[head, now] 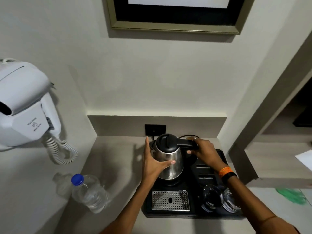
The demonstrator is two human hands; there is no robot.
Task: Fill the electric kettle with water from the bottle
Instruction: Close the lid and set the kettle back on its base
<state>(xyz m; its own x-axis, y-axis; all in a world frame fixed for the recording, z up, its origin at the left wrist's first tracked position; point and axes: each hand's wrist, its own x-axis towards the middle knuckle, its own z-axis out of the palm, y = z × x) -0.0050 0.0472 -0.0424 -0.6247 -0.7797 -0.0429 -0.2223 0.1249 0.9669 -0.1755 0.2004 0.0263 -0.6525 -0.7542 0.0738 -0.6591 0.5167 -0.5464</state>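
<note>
Kettle: the steel kettle [170, 159] with a black lid stands upright on its base at the back of a black tray [224, 159], in front of a dark wall socket [155, 130]. The lid is shut.
Left hand: the left hand [154, 163] lies spread flat against the kettle's left side, fingers straight, thumb reaching across the steel front. It steadies the body without closing around it.
Right hand: the right hand [205, 152] is curled around the kettle's black handle [185, 143], fingers wrapped over the top and thumb underneath. A ring shows on one finger; an orange band [225, 171] and a black band sit on the wrist.
Bottle: the clear water bottle [89, 193] with a blue cap [77, 179] stands on the counter [118, 166], well to the left of the tray, apart from both hands. The cap is on, and water shows inside.
Tray: a perforated metal drip grate [170, 200] sits in the near part, in front of the kettle. Two glasses [211, 198] stand at the near right corner, touching or nearly touching each other.
Wall: a white hairdryer [25, 105] hangs in its holder on the left, its coiled cord looping down to the counter. A framed picture [175, 14] hangs above.
</note>
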